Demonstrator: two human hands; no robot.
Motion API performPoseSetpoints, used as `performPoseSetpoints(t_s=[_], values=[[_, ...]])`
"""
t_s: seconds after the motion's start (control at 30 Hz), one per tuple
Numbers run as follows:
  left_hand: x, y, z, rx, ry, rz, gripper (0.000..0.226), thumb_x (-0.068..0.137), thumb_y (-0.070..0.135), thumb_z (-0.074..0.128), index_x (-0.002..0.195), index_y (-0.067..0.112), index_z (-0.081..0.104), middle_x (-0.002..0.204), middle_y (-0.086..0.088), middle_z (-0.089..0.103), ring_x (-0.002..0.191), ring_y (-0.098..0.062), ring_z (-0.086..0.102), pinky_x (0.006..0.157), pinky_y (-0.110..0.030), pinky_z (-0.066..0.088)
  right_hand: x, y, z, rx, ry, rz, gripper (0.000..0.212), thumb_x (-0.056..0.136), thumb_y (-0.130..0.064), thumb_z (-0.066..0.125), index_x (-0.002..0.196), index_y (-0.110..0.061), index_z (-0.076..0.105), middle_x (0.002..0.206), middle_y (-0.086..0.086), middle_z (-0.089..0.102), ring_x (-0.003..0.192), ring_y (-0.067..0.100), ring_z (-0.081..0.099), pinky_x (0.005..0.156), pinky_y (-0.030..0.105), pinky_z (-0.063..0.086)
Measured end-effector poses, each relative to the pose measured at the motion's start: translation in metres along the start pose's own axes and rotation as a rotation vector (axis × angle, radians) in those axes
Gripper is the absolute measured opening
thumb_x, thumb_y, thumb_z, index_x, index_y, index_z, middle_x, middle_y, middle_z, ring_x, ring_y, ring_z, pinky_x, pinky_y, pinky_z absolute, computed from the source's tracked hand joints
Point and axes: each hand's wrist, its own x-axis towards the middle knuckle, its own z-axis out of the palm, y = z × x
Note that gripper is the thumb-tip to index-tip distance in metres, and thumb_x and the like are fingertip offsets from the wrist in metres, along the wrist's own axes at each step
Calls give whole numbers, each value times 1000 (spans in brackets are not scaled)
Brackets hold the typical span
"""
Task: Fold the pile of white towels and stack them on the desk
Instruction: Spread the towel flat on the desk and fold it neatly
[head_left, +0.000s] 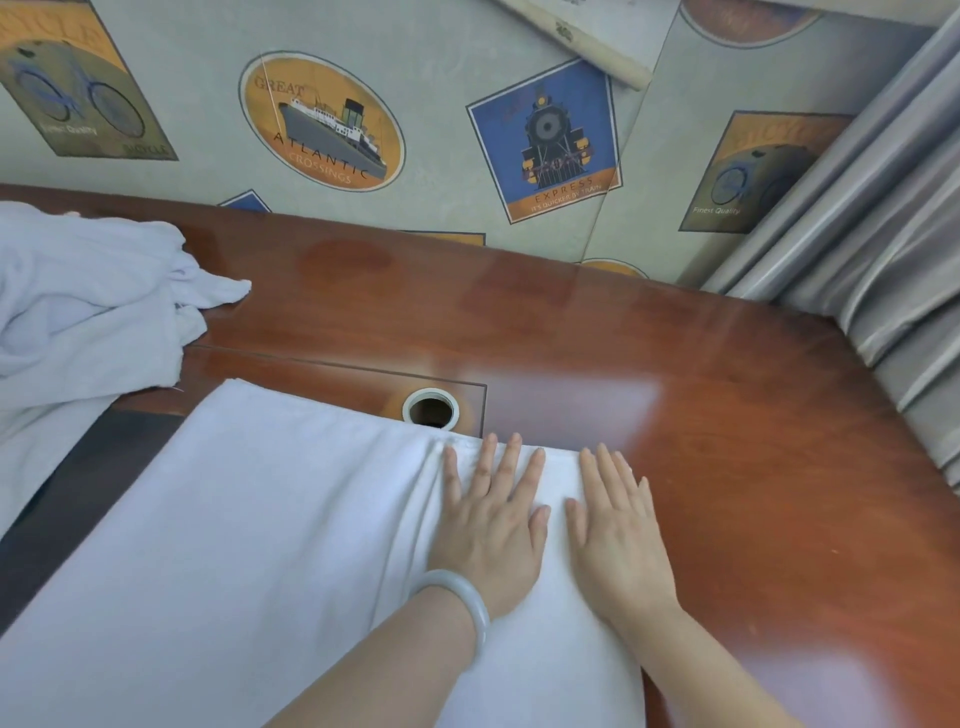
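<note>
A white towel (249, 530) lies spread flat across the wooden desk (753, 467), with a lengthwise crease running under my left hand. My left hand (493, 519), a pale bangle on its wrist, presses flat on the towel near its far right corner, fingers straight. My right hand (618, 530) lies flat beside it on the towel's right edge, fingers straight and partly over the wood. A crumpled pile of white towels (88, 301) sits at the far left of the desk.
A round cable hole (430, 409) with a white rim sits in the desk just beyond the towel. Patterned wallpaper (322, 119) backs the desk. Grey curtains (872, 249) hang at the right. A dark gap (78, 488) shows left of the towel.
</note>
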Motion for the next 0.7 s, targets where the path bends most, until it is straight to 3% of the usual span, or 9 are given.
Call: performPoseSetpoints(t_s=[0.1,0.23,0.37,0.5,0.6,0.7], values=[[3,-2,-2,4,-11,13,57,97,45,30,146,21,46,153,-5,43,144,-29,34,113,-61,12,5,-5,-8,-105,-5,36,82,85,-54,-13,158,-19,1,166,-1,-3,151,14,-11,122,40,-10],[-13,-19,-15,-85,-11,48,57,99,41,25,150,20,39,160,-5,31,150,-24,19,115,-51,0,-19,-23,2,-147,92,-54,69,99,-53,10,155,-18,28,162,6,21,151,25,16,120,48,2],[-70,-56,-23,-24,0,5,56,100,43,30,152,24,35,162,-5,24,150,-28,19,114,-53,14,-27,-27,15,-153,27,13,67,96,-55,6,156,-31,21,165,-1,14,152,18,7,120,51,-1],[-79,-77,-24,-20,-37,-22,57,102,47,24,153,23,33,159,-10,30,148,-25,26,115,-45,18,-42,-62,9,-147,169,-12,68,101,-51,10,148,-13,42,154,13,38,145,31,25,116,56,7],[-77,-83,-32,-82,-71,-26,52,103,37,22,152,23,34,158,-7,34,147,-25,30,114,-47,15,-63,-116,30,-84,165,-135,62,103,-47,13,147,-16,44,153,11,42,145,30,28,117,55,8],[-89,-122,-52,-44,-69,-231,64,95,44,3,157,29,14,165,0,9,153,-21,5,119,-48,-4,-60,-141,49,-83,95,-59,59,102,-46,19,152,-20,36,158,6,34,148,25,19,116,55,8]])
